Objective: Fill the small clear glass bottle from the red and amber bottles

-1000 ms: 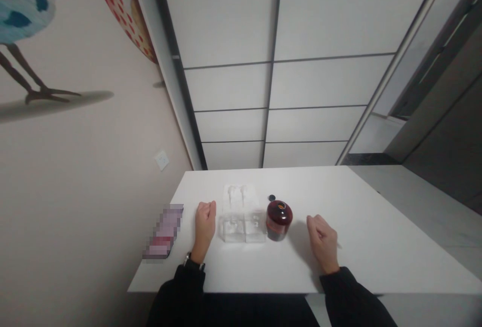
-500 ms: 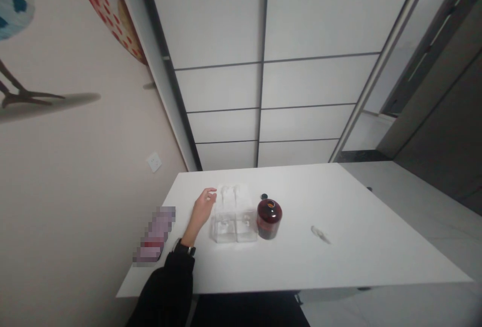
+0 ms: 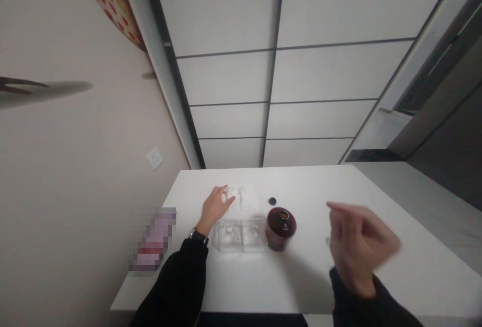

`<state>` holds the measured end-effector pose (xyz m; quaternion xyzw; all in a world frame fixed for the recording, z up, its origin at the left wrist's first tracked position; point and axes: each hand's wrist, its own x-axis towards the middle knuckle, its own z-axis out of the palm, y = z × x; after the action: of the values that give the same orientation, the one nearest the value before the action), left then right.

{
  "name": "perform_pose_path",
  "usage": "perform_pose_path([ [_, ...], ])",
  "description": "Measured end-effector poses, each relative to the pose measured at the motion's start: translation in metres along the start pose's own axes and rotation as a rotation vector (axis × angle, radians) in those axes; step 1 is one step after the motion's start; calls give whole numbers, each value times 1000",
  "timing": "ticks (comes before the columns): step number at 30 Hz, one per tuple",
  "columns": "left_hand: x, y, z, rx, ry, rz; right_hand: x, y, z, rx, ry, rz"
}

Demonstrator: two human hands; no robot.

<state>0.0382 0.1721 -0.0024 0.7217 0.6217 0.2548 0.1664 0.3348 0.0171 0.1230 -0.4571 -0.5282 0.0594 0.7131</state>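
Though apart, left fingers point(image 3: 220, 191) by clear tray point(image 3: 243, 236); dark-red jar point(image 3: 280, 229) between tray and right fingers point(image 3: 339, 234), state unclear through blur.

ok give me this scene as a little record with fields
left hand: thumb and fingers parted, at the clear plastic container; contact unclear
right hand: blurred, over the table's right side; grip unclear
dark red bottle: right of the container, opening uncovered
small black disc: behind the bottle
surface: white table
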Motion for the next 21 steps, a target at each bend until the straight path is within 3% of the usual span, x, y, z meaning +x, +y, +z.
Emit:
perform_pose_path([
  [1, 0, 1, 0, 13, -7, 1, 18, 29, 8, -77, 21, 44],
  [3, 0, 2, -1, 31, -17, 2, 43, 84, 26, -205, -231, 129],
  [7, 2, 3, -2, 43, -29, -5, 38, 153, 55, -263, -522, 183],
  [10, 3, 0, -1, 36, -26, -14, 13, 170, 61, -290, -685, 205],
  [14, 3, -2, 4, -5, 1, -27, -1, 176, 61, -301, -792, 225],
  [18, 7, 1, -1, -73, 73, -46, 2, 177, 60, -288, -785, 236],
  [21, 2, 6, -18, -133, 147, -31, 5, 176, 60, -259, -713, 226],
])
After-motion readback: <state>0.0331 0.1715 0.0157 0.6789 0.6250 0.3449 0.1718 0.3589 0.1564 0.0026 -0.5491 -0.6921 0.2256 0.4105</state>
